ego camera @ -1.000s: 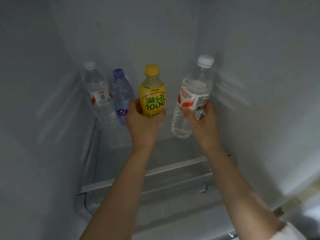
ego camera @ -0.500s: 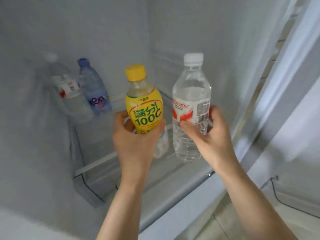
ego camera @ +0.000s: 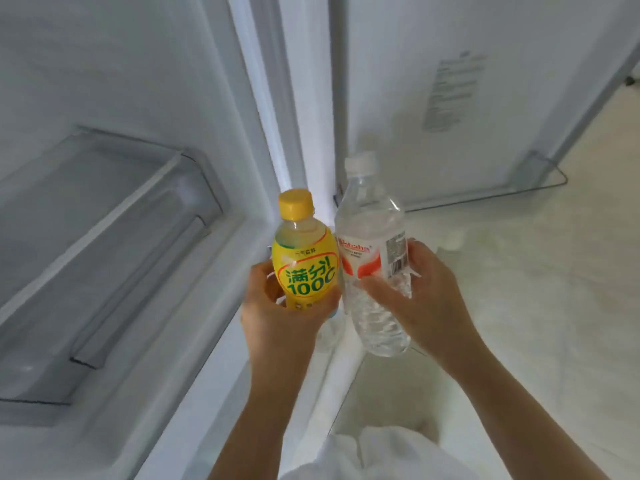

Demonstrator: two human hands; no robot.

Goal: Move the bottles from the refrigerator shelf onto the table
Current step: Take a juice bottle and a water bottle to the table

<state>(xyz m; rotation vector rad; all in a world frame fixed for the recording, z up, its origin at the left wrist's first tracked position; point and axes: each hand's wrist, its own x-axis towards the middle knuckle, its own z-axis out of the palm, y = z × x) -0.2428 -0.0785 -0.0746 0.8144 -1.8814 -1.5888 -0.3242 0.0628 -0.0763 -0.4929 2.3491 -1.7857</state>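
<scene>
the left hand point(ego camera: 280, 317) is gripping a yellow drink bottle point(ego camera: 304, 261) (yellow cap, upright). the right hand point(ego camera: 422, 303) is holding a clear water bottle point(ego camera: 372, 237) just beside it, outside the refrigerator shelf point(ego camera: 104, 233).

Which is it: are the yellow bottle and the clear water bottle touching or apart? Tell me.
Cannot tell. In the head view the yellow bottle overlaps the clear water bottle; no gap or contact shows plainly.

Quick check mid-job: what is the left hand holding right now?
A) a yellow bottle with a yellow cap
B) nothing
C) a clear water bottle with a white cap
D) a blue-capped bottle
A: the left hand grips the yellow bottle near its base, while the right hand holds the clear bottle with the white cap.
</scene>
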